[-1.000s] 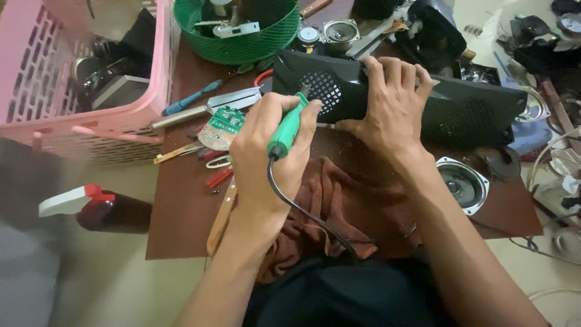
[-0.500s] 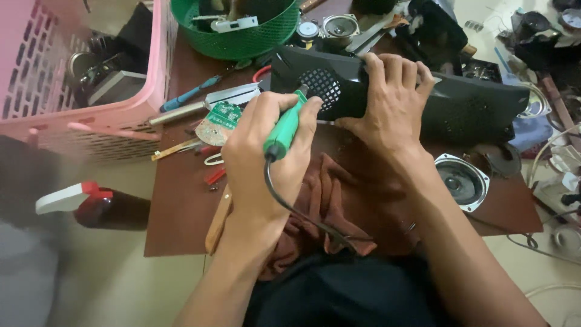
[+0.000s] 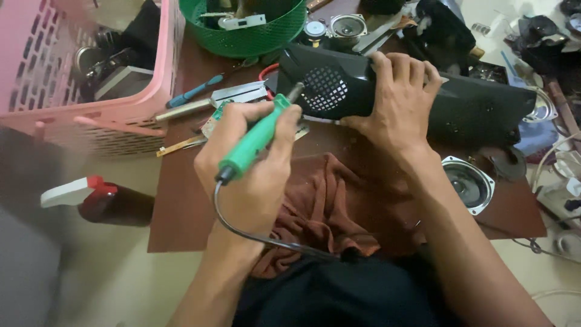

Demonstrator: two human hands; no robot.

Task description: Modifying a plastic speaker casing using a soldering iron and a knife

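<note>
Soldering iron [image 3: 257, 136] with a green handle was clasped in the left hand [image 3: 251, 166], fingers wrapped narrowly round the grip; its metal tip pointed up toward the round grille of the long black speaker case [image 3: 423, 97], near the case's left end but, as far as could be seen, not touching it. A dark cord [image 3: 254, 236] ran from the handle's base down toward the person's lap. The right hand [image 3: 399, 100] lay over the top of the case, fingers spread and curled over its far edge, steadying it on the brown board [image 3: 181, 206]. Judged from this arrangement, the work stood at an early or middle stage: the case was braced and the iron brought close, yet no joint under the tip could be made out. A loose round speaker [image 3: 465, 183] sat in front of the case at its right, and a small green circuit board [image 3: 215, 118] lay to its left, both apparently unmounted. A rust-coloured cloth [image 3: 327, 206] lay in front of the case, a green basket [image 3: 248, 27] behind it, and a pink basket [image 3: 91, 79] well to its left.
</note>
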